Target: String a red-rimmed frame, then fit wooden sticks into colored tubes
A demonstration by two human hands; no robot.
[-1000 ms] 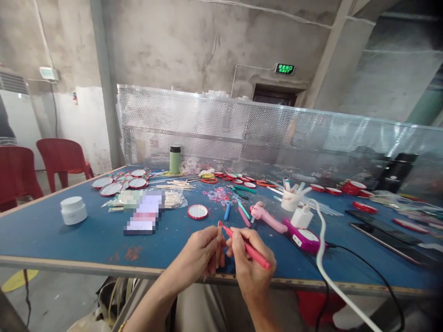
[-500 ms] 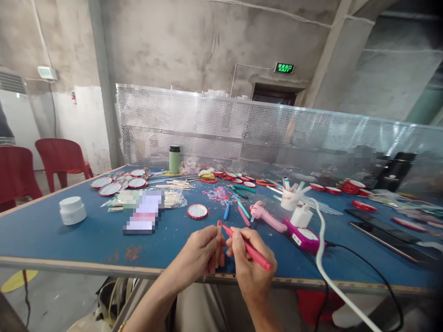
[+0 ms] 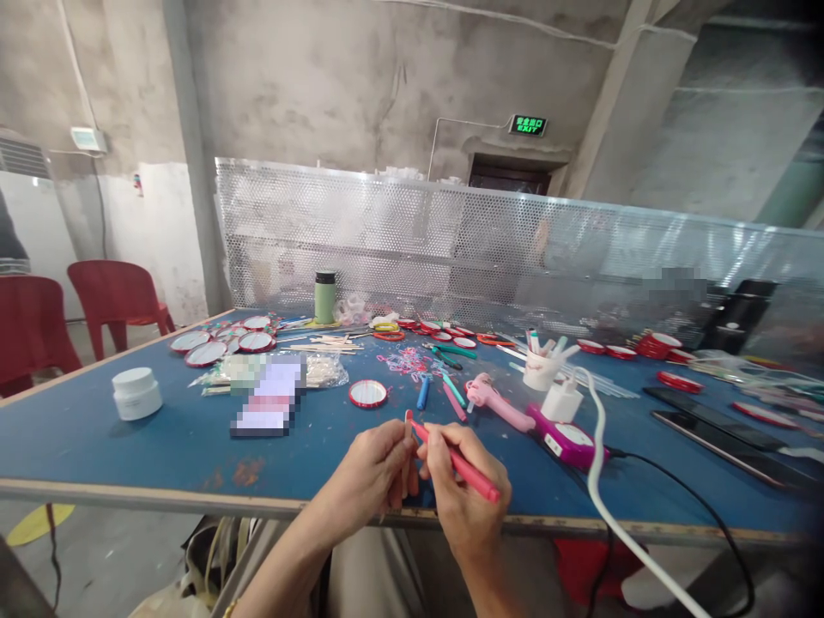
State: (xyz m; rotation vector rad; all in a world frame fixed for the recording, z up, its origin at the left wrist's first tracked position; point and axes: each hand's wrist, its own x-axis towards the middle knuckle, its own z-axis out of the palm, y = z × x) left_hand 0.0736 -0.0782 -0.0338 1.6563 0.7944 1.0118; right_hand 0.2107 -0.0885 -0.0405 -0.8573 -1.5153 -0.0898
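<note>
Your left hand [image 3: 372, 470] has the thin stick [image 3: 408, 427] pinched in its fingers, roughly upright, red end sticking out just above the near edge of the table [image 3: 193, 455]. Your right hand [image 3: 472, 489] grips the red marker [image 3: 475, 475] like a pen, tip at the stick's red end; can't tell if they touch. Risks, my read: only a short bit of stick clears your fingertips, so a slip of the tip would likely ink your skin. A sideways push could roll or tilt the stick in that pinch. Both hands sit over the table edge, so anything dropped may land on your lap or the floor. Around you: red-rimmed disc [image 3: 367, 394] just beyond your hands; blue pen [image 3: 422, 392] and pink pen [image 3: 454, 402] behind them, near a tangle of small coloured loops [image 3: 407, 362]. Phone [image 3: 267, 399] and white jar [image 3: 137, 393] lie off to the left, not in the way. Right side is tighter: purple power strip [image 3: 567, 439] with white plug [image 3: 561, 403], and white cable [image 3: 602, 463] draped over the edge. Swing that elbow wide and you could snag it.
</note>
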